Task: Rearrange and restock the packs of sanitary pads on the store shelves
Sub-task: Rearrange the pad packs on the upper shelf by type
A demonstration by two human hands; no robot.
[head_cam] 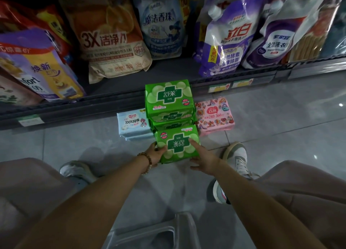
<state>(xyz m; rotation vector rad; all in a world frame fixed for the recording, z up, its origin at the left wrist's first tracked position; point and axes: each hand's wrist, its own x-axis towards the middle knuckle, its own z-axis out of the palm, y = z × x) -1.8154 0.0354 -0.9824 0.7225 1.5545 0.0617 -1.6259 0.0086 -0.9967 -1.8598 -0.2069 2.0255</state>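
**Floor stock beside the bottom shelf: pad packs, count in progress**

While both hands grip it, one green pad pack sits at the near end of the floor row, its print upside down to the viewer. Left hand, beaded bracelet at the wrist, grasps the left edge; right hand grasps the right edge, index finger lying on top. Just beyond: a stack of green packs. Left of the stack, a light-blue pack; right, a pink pack. All rest on the tiled floor. Far side: bottom shelf carrying detergent bags.
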